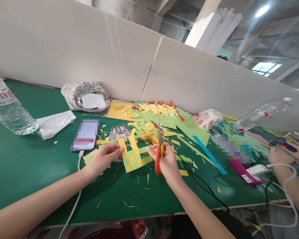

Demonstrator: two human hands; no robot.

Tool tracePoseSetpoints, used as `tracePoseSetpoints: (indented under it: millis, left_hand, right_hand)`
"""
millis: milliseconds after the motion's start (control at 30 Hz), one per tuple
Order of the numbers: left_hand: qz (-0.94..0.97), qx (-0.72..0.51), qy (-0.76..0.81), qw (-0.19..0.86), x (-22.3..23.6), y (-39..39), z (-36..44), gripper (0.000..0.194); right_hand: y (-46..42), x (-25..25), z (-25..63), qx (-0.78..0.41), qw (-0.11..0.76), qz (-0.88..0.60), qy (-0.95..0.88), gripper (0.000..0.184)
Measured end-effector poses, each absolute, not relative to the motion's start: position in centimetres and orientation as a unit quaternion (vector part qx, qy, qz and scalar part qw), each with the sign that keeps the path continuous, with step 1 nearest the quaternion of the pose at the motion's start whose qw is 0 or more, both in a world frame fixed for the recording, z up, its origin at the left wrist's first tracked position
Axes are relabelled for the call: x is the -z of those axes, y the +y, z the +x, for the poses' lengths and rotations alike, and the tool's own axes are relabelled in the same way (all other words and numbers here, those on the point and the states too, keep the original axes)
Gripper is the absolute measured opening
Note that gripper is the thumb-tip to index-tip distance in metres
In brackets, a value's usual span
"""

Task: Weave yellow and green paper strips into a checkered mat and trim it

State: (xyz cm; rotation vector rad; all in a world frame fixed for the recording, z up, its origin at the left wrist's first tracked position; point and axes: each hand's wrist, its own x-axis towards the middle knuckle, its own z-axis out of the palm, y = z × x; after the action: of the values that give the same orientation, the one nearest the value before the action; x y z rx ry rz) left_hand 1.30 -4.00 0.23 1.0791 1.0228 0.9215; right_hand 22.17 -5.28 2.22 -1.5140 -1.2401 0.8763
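Between my two hands is a woven piece of yellow and green paper strips, with yellow ends standing up from it. My left hand pinches its left side between thumb and fingers. In my right hand are orange-handled scissors, blades pointing up and away. The right thumb and fingertips are also at the end of a green strip of the weave; whether they grip it I cannot tell. Just behind the weave lie a yellow glue gun and a clear case of small beads or eyes.
A phone on a white cable and a water bottle are at left. Finished yellow woven pieces lie at the back on green paper. Paper scraps cover the middle. At right, a co-worker's hands hold a dark glue gun.
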Motion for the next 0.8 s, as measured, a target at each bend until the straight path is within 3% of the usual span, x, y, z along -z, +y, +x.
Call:
tracePoseSetpoints:
  millis: [167, 367, 467, 800]
  left_hand:
    - [0.444, -0.442, 0.451, 0.635, 0.4, -3.7, 1.0, 0.031]
    - [0.451, -0.431, 0.449, 0.64, -0.1, -4.0, 1.1, 0.025]
    - [0.449, -0.438, 0.437, 0.645, -0.3, -4.1, 1.2, 0.022]
    - [0.437, -0.462, 0.418, 0.649, -0.2, -4.3, 1.2, 0.02]
  right_hand:
    - [-6.2, -2.8, 22.1, -0.231, 0.47, -0.613, -0.591, 0.031]
    - [-7.3, -2.4, 21.3, -0.083, 0.249, -0.622, -0.738, 0.033]
    - [-7.3, -1.6, 21.0, -0.007, 0.189, -0.615, -0.765, 0.036]
    - [-7.5, -1.8, 20.8, 0.031, 0.139, -0.611, -0.779, 0.036]
